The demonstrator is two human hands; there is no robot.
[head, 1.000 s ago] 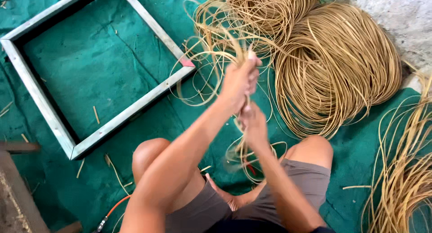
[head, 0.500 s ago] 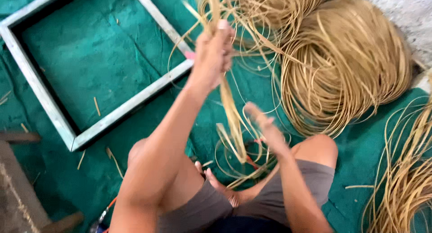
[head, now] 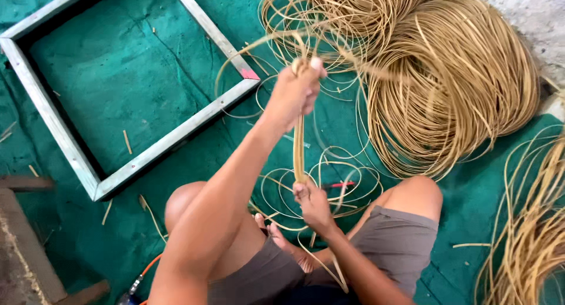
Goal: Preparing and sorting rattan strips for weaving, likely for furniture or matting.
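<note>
1. The left hand [head: 294,93] is raised and closed in a fist around the upper end of a bundle of rattan strands [head: 299,152], thumb tip up.
2. The right hand [head: 312,202] sits lower, above the lap, fingers curled tight around the lower end of the same bundle, so the strands run taut and nearly upright between the two hands.
3. Loose loops of the strands fan out around the right hand and lie on the green tarp [head: 135,75], over a small red-handled tool [head: 340,185].
4. Bare knees flank the hands; grey shorts [head: 394,246] cover the right thigh.
5. A big rattan coil [head: 453,81] lies just beyond the hands to the right, with a looser, tangled coil [head: 335,16] behind the left fist; more strands [head: 529,234] crowd the right edge.
6. A square grey frame [head: 176,134] lies flat to the left, its near corner close to the left forearm; bare tarp shows inside it.
7. A wooden piece [head: 23,246] lies along the lower left edge.
</note>
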